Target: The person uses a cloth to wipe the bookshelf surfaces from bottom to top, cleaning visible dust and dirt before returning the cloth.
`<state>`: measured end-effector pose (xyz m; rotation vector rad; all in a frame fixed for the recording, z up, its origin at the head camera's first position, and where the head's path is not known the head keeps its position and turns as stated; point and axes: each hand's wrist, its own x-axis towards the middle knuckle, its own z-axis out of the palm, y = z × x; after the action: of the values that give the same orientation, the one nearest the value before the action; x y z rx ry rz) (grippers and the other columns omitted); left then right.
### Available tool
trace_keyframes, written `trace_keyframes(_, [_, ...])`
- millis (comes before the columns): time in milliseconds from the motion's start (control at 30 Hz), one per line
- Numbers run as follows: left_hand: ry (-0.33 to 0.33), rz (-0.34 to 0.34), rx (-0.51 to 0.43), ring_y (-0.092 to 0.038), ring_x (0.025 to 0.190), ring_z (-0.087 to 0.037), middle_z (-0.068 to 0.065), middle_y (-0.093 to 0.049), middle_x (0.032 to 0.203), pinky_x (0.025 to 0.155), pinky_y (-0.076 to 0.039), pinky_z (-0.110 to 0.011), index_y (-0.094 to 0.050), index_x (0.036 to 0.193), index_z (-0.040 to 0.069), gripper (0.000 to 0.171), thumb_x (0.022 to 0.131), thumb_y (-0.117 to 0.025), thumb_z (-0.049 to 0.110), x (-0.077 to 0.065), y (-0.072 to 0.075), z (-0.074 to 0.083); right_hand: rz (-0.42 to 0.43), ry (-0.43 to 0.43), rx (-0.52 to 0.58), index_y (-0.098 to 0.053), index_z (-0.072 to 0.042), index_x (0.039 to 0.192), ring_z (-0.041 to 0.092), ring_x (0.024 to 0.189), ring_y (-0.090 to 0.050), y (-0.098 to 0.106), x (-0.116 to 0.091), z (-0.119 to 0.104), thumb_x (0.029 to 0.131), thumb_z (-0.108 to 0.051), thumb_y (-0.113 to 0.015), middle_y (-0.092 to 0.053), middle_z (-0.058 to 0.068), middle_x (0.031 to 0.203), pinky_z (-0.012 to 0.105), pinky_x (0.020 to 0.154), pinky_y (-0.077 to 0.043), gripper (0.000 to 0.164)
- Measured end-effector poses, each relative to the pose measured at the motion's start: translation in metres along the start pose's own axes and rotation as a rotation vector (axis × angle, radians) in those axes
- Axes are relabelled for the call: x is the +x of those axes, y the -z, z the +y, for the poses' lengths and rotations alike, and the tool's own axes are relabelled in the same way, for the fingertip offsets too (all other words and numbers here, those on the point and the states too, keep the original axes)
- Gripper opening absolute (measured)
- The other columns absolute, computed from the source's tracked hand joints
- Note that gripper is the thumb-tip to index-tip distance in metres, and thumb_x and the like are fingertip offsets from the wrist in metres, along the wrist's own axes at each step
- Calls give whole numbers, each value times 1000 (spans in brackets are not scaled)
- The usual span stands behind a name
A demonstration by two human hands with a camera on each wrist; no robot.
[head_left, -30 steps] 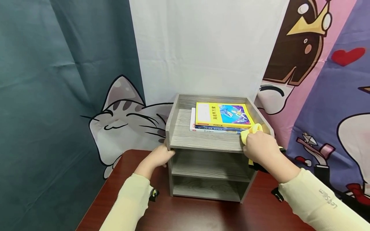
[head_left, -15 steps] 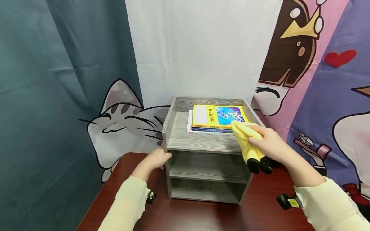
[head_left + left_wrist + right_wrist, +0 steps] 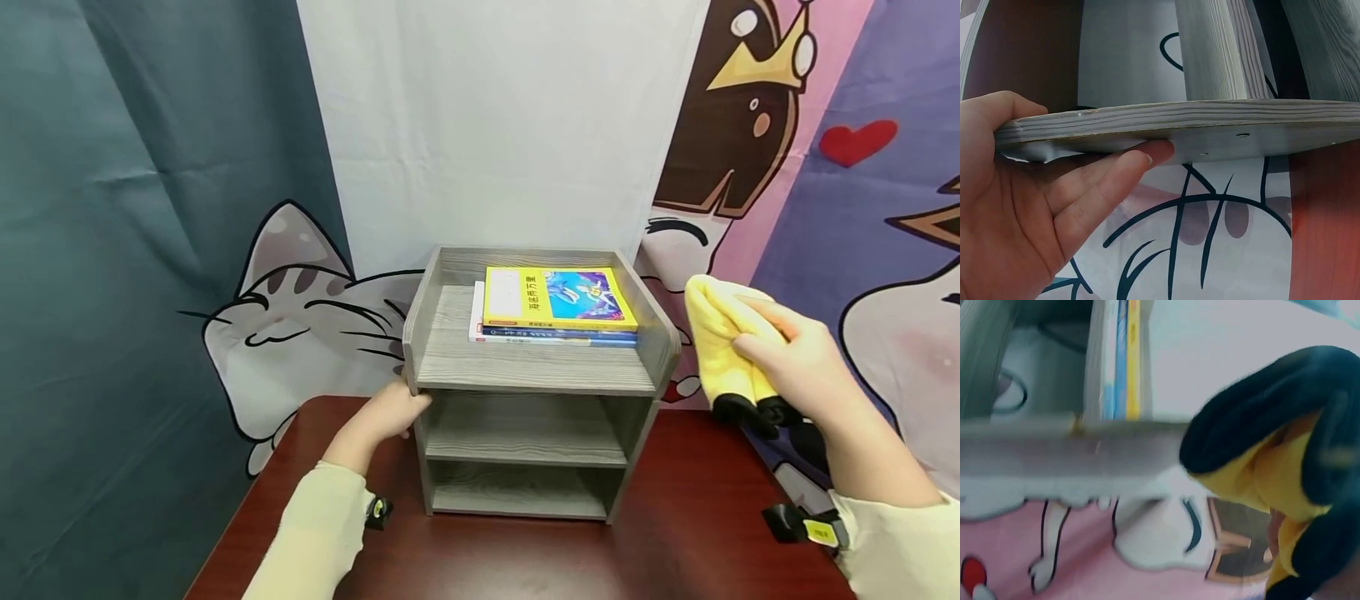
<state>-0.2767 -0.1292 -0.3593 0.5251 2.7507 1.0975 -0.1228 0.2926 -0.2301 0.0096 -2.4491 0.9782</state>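
Note:
A small grey wood-grain shelf (image 3: 527, 427) stands on the table. At its left side panel my left hand (image 3: 390, 410) holds on. The left wrist view shows the thumb on one face of that panel (image 3: 1210, 115) and the fingers of my left hand (image 3: 1054, 206) against the other. Out to the right of the shelf, my right hand (image 3: 802, 367) grips a folded yellow cloth (image 3: 720, 342) with black edging, raised above the table. In the right wrist view the cloth (image 3: 1254, 469) hangs beside the shelf's panel, its black edge nearest the camera.
Several books (image 3: 555, 300), a yellow one uppermost, lie stacked on the shelf's top tier. The dark red table (image 3: 480, 554) has its left edge in view. Printed cloth hangings (image 3: 495, 125) close off the back and sides.
My right hand has lifted the yellow cloth away from the right side panel and carried it rightward, off the shelf. The left hand stays on the left panel.

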Motion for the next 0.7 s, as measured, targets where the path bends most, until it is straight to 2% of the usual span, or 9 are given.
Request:
trace_keyframes(100, [-1,5,6,-56,49,-23,-24,-56,102,48,-48,-34,-27,138,-1,56,89,-47,17,1,0,-1,-4,-62,-95,-48,-6,134,6,57,-53,2,-2,14,88,-20,-55,-60,7,89,21,50,-43,48])
trace_keyframes(200, [2,5,13,-56,48,-22,-25,-56,105,49,-47,-33,-28,138,0,55,89,-46,18,2,-1,-1,-35,-101,-180,-47,-2,133,12,63,-52,-3,-4,27,89,-25,-54,-56,27,99,25,51,-42,50])
trace_keyframes(300, [6,-4,5,-56,49,-21,-22,-56,102,49,-48,-34,-28,138,0,55,89,-46,19,2,-1,-1,-70,-120,-248,-46,-2,133,23,70,-53,-10,-6,37,89,-28,-54,-53,29,104,29,54,-41,52])
trace_keyframes(400, [-5,-11,-7,-55,49,-22,-18,-56,83,50,-48,-35,-30,136,-2,54,89,-46,19,0,0,1,-94,-112,-304,-46,-1,133,33,78,-52,-19,-7,45,88,-28,-55,-52,29,106,32,59,-39,53])
trace_keyframes(467, [-16,-9,-1,-53,47,-22,-13,-52,69,50,-46,-34,-32,132,-4,52,88,-46,20,-2,1,2,-115,-111,-338,-46,-4,133,35,81,-51,-26,-7,49,88,-29,-55,-52,27,105,34,60,-37,53])
trace_keyframes(533, [-22,-3,4,-52,44,-23,-12,-50,63,49,-45,-34,-32,130,-5,52,87,-47,22,-3,2,1,-132,-107,-365,-47,-6,133,35,81,-51,-33,-7,55,87,-29,-56,-51,26,105,34,60,-36,52])
trace_keyframes(600, [-22,12,13,-53,46,-25,-14,-53,68,50,-45,-36,-30,132,-4,55,87,-47,24,-4,2,0,-152,-114,-380,-47,-7,133,32,77,-52,-40,-7,60,85,-28,-56,-52,24,102,33,57,-36,52])
trace_keyframes(700, [-28,48,59,-63,75,-34,-26,-60,100,68,-48,-45,-24,140,0,65,88,-49,31,-2,2,-3,-176,-128,-402,-47,-8,133,30,75,-52,-50,-9,69,84,-28,-56,-50,23,102,33,55,-35,53])
